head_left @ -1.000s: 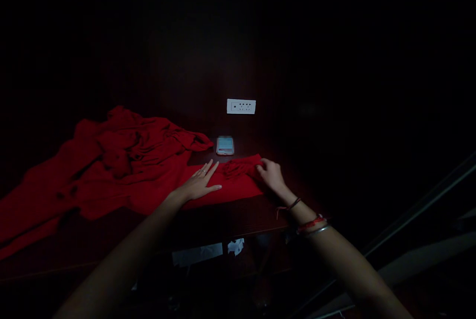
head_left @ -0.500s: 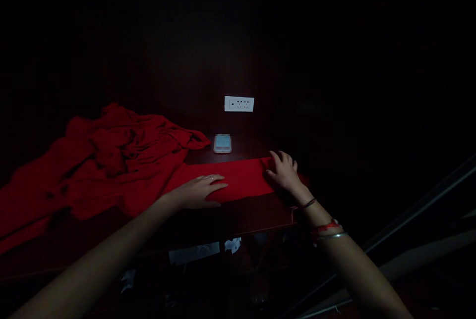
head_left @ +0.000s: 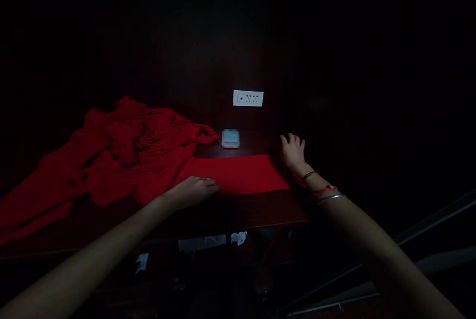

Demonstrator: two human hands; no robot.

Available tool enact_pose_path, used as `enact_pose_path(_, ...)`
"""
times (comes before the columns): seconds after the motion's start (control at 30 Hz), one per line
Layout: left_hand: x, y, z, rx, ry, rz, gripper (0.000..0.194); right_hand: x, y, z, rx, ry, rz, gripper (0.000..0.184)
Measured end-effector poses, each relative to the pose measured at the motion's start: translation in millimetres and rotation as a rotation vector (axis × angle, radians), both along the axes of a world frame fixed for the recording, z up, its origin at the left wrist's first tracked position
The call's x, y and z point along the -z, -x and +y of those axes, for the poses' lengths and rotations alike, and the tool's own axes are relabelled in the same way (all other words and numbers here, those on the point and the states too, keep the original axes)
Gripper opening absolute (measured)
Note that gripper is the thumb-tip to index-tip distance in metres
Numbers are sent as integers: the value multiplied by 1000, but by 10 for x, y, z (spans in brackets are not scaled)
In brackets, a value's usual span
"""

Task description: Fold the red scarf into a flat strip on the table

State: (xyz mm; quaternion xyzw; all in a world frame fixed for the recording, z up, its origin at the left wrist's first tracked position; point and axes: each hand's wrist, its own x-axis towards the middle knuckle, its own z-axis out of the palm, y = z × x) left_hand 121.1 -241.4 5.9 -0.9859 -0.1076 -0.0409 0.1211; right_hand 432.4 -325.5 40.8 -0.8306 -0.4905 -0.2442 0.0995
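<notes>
A long red cloth (head_left: 241, 174) lies on a dark wooden tabletop, its right part smoothed into a flat strip. The left part is heaped in loose folds (head_left: 148, 143). My left hand (head_left: 194, 191) rests at the near edge of the flat strip, its fingers drawn together on the cloth; the fingertips are partly hidden. At the strip's right end is my right hand (head_left: 293, 151), fingers spread and reaching past the far corner. Its wrist covers part of the cloth's right edge.
Behind the cloth lies a small device with a lit screen (head_left: 230, 138). A white wall socket (head_left: 248, 98) sits above it. The table's front edge (head_left: 260, 225) runs below the strip, with pale papers (head_left: 203, 243) underneath. Surroundings are very dark.
My right hand has moved up and away, toward the far right corner of the cloth. My left hand's fingers have closed from a spread pose at the near edge. The view has shifted slightly.
</notes>
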Motion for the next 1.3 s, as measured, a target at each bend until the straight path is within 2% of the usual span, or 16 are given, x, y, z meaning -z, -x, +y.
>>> enact_pose_path(0.03,-2,5,-24,-1,-10,20,29,26,157,-8,-187,40,-14,43)
enact_pose_path(0.13,-5,17,-97,-41,-39,59,30,171,633,-94,-796,354,136,37)
enact_pose_path(0.17,0,21,-120,-62,-43,49,29,226,760,-137,-917,395,164,37)
enact_pose_path(0.2,9,24,-140,-76,-45,38,28,277,860,-181,-977,390,164,36)
enact_pose_path(0.3,50,20,-182,-108,-39,-9,25,380,1011,-279,-946,299,45,29)
enact_pose_path(0.47,81,-19,-169,-137,-22,-83,20,434,1005,-299,-896,264,-163,24)
enact_pose_path(0.7,28,62,-110,127,36,-30,28,500,942,-353,-982,195,-307,23)
enact_pose_path(0.83,-38,111,-110,131,34,-38,29,492,937,-356,-970,169,-329,22)
enact_pose_path(1.03,-4,154,-161,57,-123,-10,20,504,923,-342,-997,177,-356,20)
enact_pose_path(1.3,44,137,-189,182,-273,17,19,480,892,-314,-1019,190,-380,23)
